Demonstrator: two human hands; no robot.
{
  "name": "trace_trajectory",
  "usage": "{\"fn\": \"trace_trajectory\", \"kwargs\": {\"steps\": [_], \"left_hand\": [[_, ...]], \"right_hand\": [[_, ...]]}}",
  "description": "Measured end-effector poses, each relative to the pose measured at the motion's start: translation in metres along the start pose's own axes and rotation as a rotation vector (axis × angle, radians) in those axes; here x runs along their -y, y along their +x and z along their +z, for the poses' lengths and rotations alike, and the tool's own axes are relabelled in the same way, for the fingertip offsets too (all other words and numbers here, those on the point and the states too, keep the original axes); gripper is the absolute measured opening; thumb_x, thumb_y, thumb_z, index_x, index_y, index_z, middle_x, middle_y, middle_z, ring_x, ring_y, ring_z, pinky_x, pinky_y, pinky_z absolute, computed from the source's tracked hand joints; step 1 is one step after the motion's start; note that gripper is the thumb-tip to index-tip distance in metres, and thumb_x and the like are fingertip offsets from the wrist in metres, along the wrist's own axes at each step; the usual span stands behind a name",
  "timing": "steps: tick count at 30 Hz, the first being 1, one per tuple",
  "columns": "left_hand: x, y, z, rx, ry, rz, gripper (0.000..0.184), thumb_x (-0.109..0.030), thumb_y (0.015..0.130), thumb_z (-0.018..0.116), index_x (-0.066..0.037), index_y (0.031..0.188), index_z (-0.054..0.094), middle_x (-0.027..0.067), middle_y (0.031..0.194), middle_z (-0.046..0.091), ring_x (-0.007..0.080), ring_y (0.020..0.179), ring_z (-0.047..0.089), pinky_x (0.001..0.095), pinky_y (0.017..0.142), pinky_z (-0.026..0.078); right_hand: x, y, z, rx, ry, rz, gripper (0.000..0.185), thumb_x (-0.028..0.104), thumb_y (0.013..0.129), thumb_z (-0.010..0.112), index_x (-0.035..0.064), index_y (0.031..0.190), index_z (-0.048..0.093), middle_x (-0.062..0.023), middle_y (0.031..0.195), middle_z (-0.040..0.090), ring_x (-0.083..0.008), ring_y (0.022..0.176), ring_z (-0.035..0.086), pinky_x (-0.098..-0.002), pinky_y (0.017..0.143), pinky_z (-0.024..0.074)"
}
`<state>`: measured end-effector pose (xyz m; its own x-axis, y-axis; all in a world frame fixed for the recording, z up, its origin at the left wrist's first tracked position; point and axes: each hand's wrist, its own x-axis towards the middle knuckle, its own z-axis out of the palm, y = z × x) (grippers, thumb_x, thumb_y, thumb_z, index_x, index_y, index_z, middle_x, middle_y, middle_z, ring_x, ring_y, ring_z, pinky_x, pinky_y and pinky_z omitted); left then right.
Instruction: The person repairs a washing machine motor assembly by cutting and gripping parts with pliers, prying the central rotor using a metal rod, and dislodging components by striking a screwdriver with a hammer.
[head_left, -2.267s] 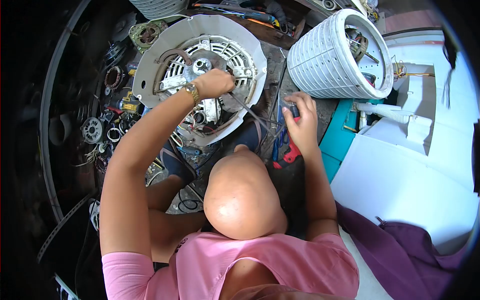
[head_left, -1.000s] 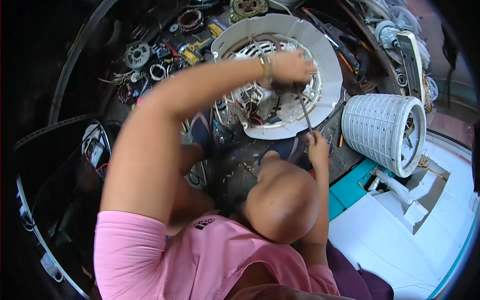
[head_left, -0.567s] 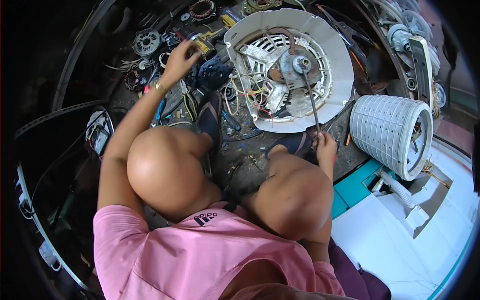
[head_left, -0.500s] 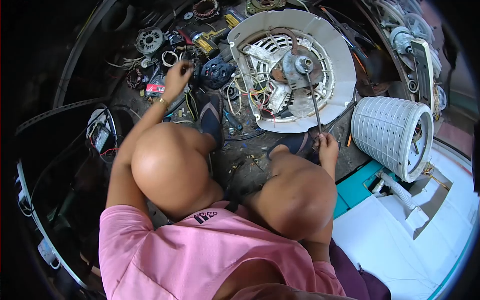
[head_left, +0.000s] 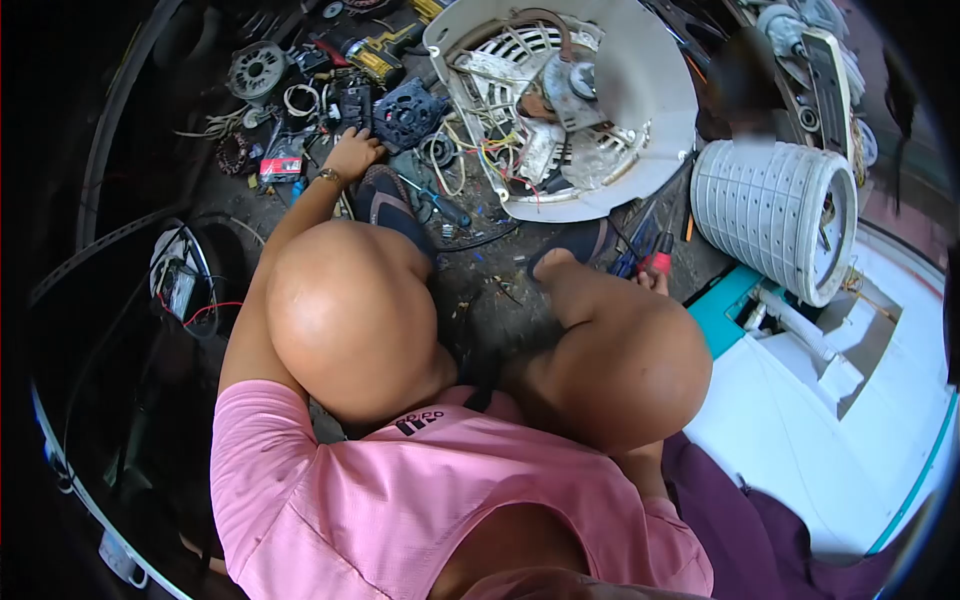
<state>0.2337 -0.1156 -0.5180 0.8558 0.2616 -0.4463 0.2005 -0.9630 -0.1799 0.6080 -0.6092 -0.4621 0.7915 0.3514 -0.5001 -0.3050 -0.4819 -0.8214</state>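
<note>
My left hand rests low over the floor with its fingers stretched out, at the near edge of a black block-shaped part. Beside that part lies a dark blue slotted motor cover. My right hand is partly hidden behind my knee. Its fingers are closed at the end of a tool with a red handle; the kind of tool is unclear. Ahead of me stands a round whitish tub base with a metal hub and loose coloured wires. A blurred patch covers part of its right side.
A yellow cordless drill, a round metal motor housing and a red-labelled packet lie at the upper left. A screwdriver lies by my left foot. A perforated white drum and a white-and-teal panel are on the right.
The long metal rod in my right hand is no longer seen there; a red handle is now at its fingers. My left hand has lowered towards the black part. The view has shifted.
</note>
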Motion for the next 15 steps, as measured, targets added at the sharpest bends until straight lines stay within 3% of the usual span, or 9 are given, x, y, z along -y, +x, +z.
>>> {"fn": "trace_trajectory", "kwargs": {"steps": [3, 5, 8, 9, 12, 13, 15], "left_hand": [[0.007, -0.006, -0.025, -0.163, 0.003, -0.017, 0.018, -0.016, 0.082, 0.05, -0.018, 0.096, 0.062, -0.0019, 0.099, 0.06, 0.019, 0.106, 0.051, 0.0345, 0.085, 0.038], [0.016, -0.018, -0.06, -0.38, -0.015, -0.042, 0.013, -0.016, 0.082, 0.05, -0.015, 0.092, 0.059, -0.0013, 0.096, 0.057, 0.0199, 0.104, 0.051, 0.0394, 0.095, 0.037], [0.022, -0.045, -0.129, -0.511, 0.003, 0.019, 0.017, -0.016, 0.08, 0.051, -0.014, 0.094, 0.059, -0.0007, 0.092, 0.055, 0.0182, 0.1, 0.051, 0.036, 0.097, 0.036], [0.022, -0.053, -0.147, -0.524, 0.036, 0.04, 0.017, -0.017, 0.079, 0.052, -0.014, 0.094, 0.06, -0.0005, 0.091, 0.055, 0.0182, 0.1, 0.051, 0.0349, 0.095, 0.037], [0.026, -0.071, -0.204, -0.424, 0.047, 0.104, 0.017, -0.018, 0.078, 0.053, -0.013, 0.092, 0.061, -0.0006, 0.093, 0.055, 0.0179, 0.101, 0.05, 0.035, 0.092, 0.037], [0.032, -0.075, -0.224, -0.512, 0.055, 0.171, 0.015, -0.017, 0.076, 0.055, -0.013, 0.09, 0.061, -0.0008, 0.091, 0.055, 0.0178, 0.098, 0.051, 0.034, 0.089, 0.038], [0.036, -0.078, -0.271, -0.688, 0.082, 0.23, 0.015, -0.016, 0.074, 0.058, -0.013, 0.088, 0.061, -0.0006, 0.086, 0.054, 0.0182, 0.093, 0.051, 0.0344, 0.086, 0.038]], "right_hand": [[-0.019, 0.029, 0.01, -0.099, -0.398, -0.291, 0.024, 0.006, 0.08, 0.067, 0.0071, 0.104, 0.062, 0.0006, 0.068, 0.051, -0.0083, 0.06, 0.047, -0.0249, 0.055, 0.0415], [-0.025, 0.045, 0.012, -0.166, -0.612, -0.512, 0.026, 0.005, 0.079, 0.068, 0.0075, 0.104, 0.063, 0.0002, 0.068, 0.052, -0.0087, 0.06, 0.047, -0.0252, 0.056, 0.0421], [-0.007, 0.053, 0.012, -0.201, -0.628, -0.697, 0.03, 0.004, 0.076, 0.07, 0.0081, 0.106, 0.064, -0.0005, 0.069, 0.052, -0.0093, 0.061, 0.047, -0.0257, 0.057, 0.043], [0.02, 0.046, 0.017, -0.152, -0.394, -0.452, 0.024, 0.003, 0.079, 0.067, 0.0055, 0.102, 0.065, -0.0021, 0.077, 0.056, -0.0095, 0.063, 0.049, -0.0247, 0.059, 0.0436], [0.114, 0.048, 0.03, 0.117, -0.179, -0.446, 0.021, 0.007, 0.086, 0.061, 0.0003, 0.106, 0.062, -0.0037, 0.089, 0.06, -0.0086, 0.068, 0.052, -0.0235, 0.061, 0.0438], [0.154, 0.04, 0.041, 0.218, -0.105, -0.416, 0.022, 0.01, 0.088, 0.059, -0.0013, 0.107, 0.06, -0.0042, 0.094, 0.061, -0.008, 0.069, 0.053, -0.023, 0.061, 0.0439], [0.238, 0.016, 0.068, 0.453, -0.267, -0.527, 0.027, 0.017, 0.091, 0.057, -0.0015, 0.111, 0.059, -0.006, 0.099, 0.063, -0.0111, 0.082, 0.057, -0.025, 0.072, 0.0467]]}}
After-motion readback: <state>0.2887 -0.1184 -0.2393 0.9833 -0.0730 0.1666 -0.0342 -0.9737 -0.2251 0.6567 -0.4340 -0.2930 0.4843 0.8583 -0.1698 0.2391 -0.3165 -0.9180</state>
